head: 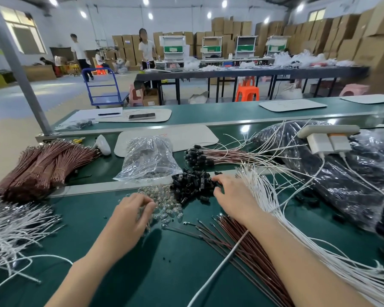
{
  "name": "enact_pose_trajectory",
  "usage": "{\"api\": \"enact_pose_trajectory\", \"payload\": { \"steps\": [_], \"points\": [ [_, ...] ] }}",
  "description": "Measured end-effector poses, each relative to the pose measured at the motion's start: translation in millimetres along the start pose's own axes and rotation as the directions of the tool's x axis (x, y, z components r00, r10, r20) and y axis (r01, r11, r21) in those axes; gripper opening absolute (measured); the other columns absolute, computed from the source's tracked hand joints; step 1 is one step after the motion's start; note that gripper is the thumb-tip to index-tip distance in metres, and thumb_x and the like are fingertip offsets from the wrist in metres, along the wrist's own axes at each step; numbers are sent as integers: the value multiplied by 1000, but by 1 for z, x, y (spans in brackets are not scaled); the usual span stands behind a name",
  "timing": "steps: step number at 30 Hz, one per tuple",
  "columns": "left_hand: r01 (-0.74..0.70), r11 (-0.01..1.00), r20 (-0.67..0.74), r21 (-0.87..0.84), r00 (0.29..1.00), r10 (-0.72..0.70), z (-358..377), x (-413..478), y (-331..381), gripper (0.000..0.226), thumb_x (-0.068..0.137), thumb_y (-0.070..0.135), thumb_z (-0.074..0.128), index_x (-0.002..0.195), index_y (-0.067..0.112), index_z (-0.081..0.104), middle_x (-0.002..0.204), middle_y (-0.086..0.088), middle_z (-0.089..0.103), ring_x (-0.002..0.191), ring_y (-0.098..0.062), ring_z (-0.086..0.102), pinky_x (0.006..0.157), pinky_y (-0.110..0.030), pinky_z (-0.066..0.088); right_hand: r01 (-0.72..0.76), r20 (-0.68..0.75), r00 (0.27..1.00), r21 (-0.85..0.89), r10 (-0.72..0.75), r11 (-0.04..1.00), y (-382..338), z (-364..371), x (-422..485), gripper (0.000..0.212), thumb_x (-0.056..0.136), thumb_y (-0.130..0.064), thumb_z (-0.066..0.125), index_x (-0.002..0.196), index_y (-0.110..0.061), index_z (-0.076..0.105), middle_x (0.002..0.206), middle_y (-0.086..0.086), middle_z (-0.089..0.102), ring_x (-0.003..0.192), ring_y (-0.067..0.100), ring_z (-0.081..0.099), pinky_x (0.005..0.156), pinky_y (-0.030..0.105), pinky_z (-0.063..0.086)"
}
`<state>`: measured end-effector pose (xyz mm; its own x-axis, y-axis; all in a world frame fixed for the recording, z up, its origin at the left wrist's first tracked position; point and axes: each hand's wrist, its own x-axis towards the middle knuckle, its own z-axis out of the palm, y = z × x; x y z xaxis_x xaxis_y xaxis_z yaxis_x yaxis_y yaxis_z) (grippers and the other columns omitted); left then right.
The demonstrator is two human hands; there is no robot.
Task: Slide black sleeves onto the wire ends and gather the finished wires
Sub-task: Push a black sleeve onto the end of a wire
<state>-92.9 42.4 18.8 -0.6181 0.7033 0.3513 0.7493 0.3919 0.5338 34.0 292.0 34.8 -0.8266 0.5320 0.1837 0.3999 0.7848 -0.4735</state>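
A heap of black sleeves (193, 183) lies on the green bench, with a heap of clear sleeves (166, 203) just left of it. My right hand (233, 196) reaches into the right edge of the black heap with curled fingers; whether it holds a sleeve is hidden. My left hand (131, 216) rests on the clear heap, fingers curled into it. Loose brown wires (242, 242) fan out under my right forearm, and one white wire (220, 267) crosses them. Finished wires with black sleeves (200, 157) lie behind the black heap.
Bundled brown wires (42, 165) lie at the left, white wires (13, 227) at the near left and more white wires (297, 235) at the right. A clear bag (149, 158) sits behind the heaps. Big black bags (333, 173) and a power strip (326, 138) fill the right.
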Motion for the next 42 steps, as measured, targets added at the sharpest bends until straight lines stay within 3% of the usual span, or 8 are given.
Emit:
{"api": "enact_pose_trajectory", "payload": {
  "steps": [8,13,19,22,27,32,36,42],
  "points": [
    [-305,941,226,145,936,269,34,-14,32,30,102,47,47,129,38,60,128,24,50,123,-1,41,104,-20,25,127,55,992,-286,-116,950,-7,22,14,39,107,-36,40,145,-30,45,149,-2,45,132,23,45,105,42,40],
    [-326,921,156,211,942,298,43,-17,38,6,92,29,73,98,29,73,100,12,64,95,-14,62,88,-22,33,131,-25,989,-284,-143,950,-8,24,13,33,103,-37,46,133,-25,51,133,-2,56,120,21,51,99,39,42],
    [-266,939,-37,218,959,280,47,-21,30,6,95,20,66,95,24,62,91,18,60,86,-3,51,85,-23,36,80,-258,966,261,-11,962,-8,6,-1,19,96,-31,64,110,-21,59,92,-12,66,79,1,64,72,18,54],
    [-66,995,-151,80,985,78,36,-24,21,9,101,31,48,101,31,56,88,27,54,83,2,36,76,-19,36,41,-291,940,617,179,786,-11,-3,-15,15,91,-29,71,99,-30,58,87,-18,68,83,-10,66,66,5,49],
    [24,995,-300,-94,953,-51,22,-28,11,7,99,46,38,99,43,45,83,23,56,86,0,52,68,-19,39,7,-157,940,897,303,442,-18,-1,-32,22,93,-14,68,110,-27,63,98,-4,68,88,10,71,83,27,57],
    [15,992,-355,-129,933,-60,23,-30,15,3,100,42,48,98,40,47,88,20,57,82,-10,59,69,-35,50,-62,119,952,977,281,-205,-28,10,-41,39,81,0,69,120,-6,66,94,9,70,87,17,71,79,22,59],
    [-15,992,-344,-127,938,-30,24,-30,17,3,98,41,49,98,41,46,91,18,57,82,-14,60,71,-40,52,-87,196,937,932,288,-352,-29,13,-43,24,93,1,59,114,-4,69,102,13,72,90,21,73,77,23,61],
    [-26,990,-330,-138,944,-21,25,-30,16,5,98,42,49,95,45,46,91,18,56,82,-14,59,70,-38,51,-97,209,937,926,280,-365,-31,14,-43,22,95,1,57,111,-7,70,100,16,73,92,23,73,73,26,61]
  ]
}}
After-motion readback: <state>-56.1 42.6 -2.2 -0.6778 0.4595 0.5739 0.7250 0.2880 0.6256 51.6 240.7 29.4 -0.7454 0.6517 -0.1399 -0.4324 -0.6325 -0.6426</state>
